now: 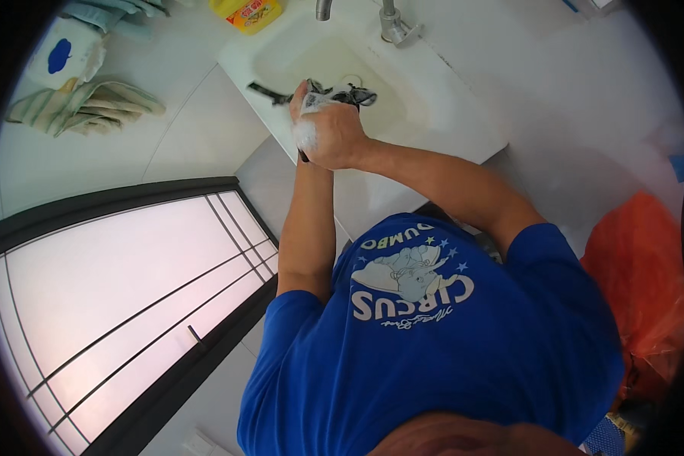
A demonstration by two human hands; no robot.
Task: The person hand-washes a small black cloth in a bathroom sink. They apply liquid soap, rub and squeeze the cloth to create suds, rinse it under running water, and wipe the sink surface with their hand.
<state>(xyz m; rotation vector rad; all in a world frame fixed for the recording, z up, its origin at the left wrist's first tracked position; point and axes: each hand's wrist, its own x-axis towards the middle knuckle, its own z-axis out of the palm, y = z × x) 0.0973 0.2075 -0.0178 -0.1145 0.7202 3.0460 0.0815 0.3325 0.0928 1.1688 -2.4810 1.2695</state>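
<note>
Both hands are together over the near left part of the white sink (439, 117). My right hand (336, 134) is closed on a dark, foam-covered item (350, 96) of unclear kind, perhaps cloth or straps. My left hand (298, 105) is mostly hidden behind the right one, with a finger or thumb showing against the same item. From the grip a dark narrow strip (268, 92) sticks out to the left, and a short dark end (303, 155) shows below the hands. White suds cover the knuckles. Cloudy, pale water lies in the basin beneath.
A metal spout (323, 10) and a tap (394, 28) stand at the sink's far side, a yellow bottle (251, 12) at its far left. Striped cloths (85, 107) and a white pack (68, 54) are at the left wall. A dark-framed frosted door (131, 285) and a red plastic bag (632, 273) flank me.
</note>
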